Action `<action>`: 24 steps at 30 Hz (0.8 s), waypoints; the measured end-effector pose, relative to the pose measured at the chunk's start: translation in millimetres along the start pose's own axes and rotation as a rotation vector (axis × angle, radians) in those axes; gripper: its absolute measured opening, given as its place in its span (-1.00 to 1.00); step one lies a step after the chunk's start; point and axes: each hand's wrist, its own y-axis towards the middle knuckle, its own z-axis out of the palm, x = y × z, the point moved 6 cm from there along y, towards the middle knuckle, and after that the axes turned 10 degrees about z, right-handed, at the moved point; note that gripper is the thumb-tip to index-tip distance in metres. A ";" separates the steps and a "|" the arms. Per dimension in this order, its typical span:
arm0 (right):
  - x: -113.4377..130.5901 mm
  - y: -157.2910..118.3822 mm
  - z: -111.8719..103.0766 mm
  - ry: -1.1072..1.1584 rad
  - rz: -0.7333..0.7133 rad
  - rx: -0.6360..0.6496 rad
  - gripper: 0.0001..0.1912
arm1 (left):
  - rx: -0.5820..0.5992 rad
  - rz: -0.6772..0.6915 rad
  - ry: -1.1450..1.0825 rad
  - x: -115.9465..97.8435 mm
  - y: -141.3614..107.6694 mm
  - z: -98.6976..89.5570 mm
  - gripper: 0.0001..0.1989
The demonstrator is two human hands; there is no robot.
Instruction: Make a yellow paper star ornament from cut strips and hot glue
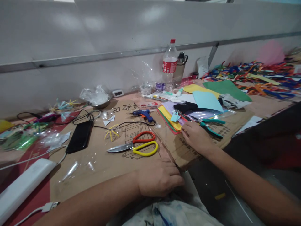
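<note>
My left hand (pixel 161 179) rests at the near table edge with its fingers curled under; whatever may be inside them is hidden. My right hand (pixel 196 136) lies low over the cardboard, its fingers bent loosely and apart, fingertips at the corner of a stack of coloured sheets (pixel 172 125). Just beyond its wrist lie teal-handled pliers (pixel 211 130). Scissors (pixel 134 146) with one red and one yellow handle lie in front of my left hand. Farther back sits a blue glue gun (pixel 145 115), and a small yellow spiky piece (pixel 112 133) is left of it.
A black phone (pixel 80 136) and a white power strip (pixel 25 188) with cables lie on the left. At the back stand a plastic bottle (pixel 169 64) and a flask (pixel 180 69). Coloured strips (pixel 258 77) are heaped at the far right, and the table edge drops off at the right.
</note>
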 end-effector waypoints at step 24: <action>-7.5 -4.0 -16.1 0.146 0.066 -0.294 -0.82 | -0.763 -1.095 -1.070 118.1 3.1 -20.9 -0.83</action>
